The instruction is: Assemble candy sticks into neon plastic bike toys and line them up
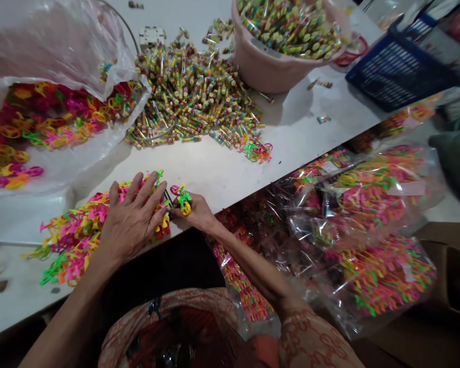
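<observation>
My left hand point(126, 225) lies flat with its fingers spread over a row of small bright plastic pieces point(74, 230) in pink, yellow, green and orange. These sit along the near edge of the white table point(222, 174). Just to the right, my right hand point(197, 212) is closed around a few looped plastic pieces point(184, 199), green, yellow and pink, which stick out above the fingers. Something dark with white marks shows between the two hands, too small to make out.
Behind lies a heap of small patterned tubes point(199, 97), beside a pink basin point(264, 64) full of them. An open plastic bag point(53, 46) of looped pieces stands at left. Filled clear bags point(383, 189) lie below the table's right edge; a blue basket point(398, 66) stands far right.
</observation>
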`<act>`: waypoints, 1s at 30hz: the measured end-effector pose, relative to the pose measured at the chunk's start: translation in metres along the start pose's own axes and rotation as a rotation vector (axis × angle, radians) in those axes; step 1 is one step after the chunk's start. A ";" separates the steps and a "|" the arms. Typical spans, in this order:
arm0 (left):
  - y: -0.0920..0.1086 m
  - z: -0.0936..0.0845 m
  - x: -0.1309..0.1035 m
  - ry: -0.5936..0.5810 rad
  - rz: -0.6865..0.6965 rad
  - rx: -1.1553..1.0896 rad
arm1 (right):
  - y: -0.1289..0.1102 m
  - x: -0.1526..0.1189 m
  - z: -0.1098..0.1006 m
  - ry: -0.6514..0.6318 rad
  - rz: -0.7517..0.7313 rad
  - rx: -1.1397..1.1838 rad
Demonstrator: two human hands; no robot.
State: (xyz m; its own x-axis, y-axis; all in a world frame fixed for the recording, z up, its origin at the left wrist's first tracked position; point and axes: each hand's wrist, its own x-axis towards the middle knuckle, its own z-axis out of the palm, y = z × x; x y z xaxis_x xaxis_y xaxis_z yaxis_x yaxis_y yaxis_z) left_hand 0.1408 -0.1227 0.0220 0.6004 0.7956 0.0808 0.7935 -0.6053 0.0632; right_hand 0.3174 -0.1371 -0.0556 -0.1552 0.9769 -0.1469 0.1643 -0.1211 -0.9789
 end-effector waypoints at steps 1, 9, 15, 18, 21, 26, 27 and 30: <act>0.000 -0.001 0.000 -0.009 -0.004 -0.003 | -0.001 0.000 -0.002 -0.016 -0.029 -0.059; 0.002 -0.002 0.001 -0.053 -0.045 -0.065 | -0.018 -0.001 0.001 -0.181 -0.130 -0.656; -0.004 0.002 0.000 -0.047 -0.045 -0.037 | -0.024 -0.007 0.009 -0.182 -0.042 -0.758; -0.006 -0.001 0.000 -0.003 -0.045 -0.026 | -0.018 -0.008 0.003 -0.144 -0.065 -0.625; -0.001 -0.005 -0.001 0.044 -0.026 -0.012 | -0.012 -0.009 0.003 -0.112 -0.121 -0.646; 0.020 -0.001 0.000 -0.047 0.057 -0.020 | -0.006 -0.002 0.015 -0.133 -0.171 -0.795; 0.023 0.001 0.000 -0.062 0.051 -0.023 | -0.006 0.001 0.016 -0.126 -0.162 -0.812; 0.025 -0.001 0.001 -0.093 0.027 -0.027 | -0.005 0.008 0.015 -0.117 -0.167 -0.776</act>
State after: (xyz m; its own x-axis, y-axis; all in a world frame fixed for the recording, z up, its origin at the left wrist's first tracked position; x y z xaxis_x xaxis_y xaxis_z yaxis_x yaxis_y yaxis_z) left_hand 0.1610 -0.1366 0.0249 0.6295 0.7770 -0.0099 0.7745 -0.6263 0.0891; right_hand 0.3005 -0.1310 -0.0540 -0.3316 0.9413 -0.0634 0.7535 0.2238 -0.6182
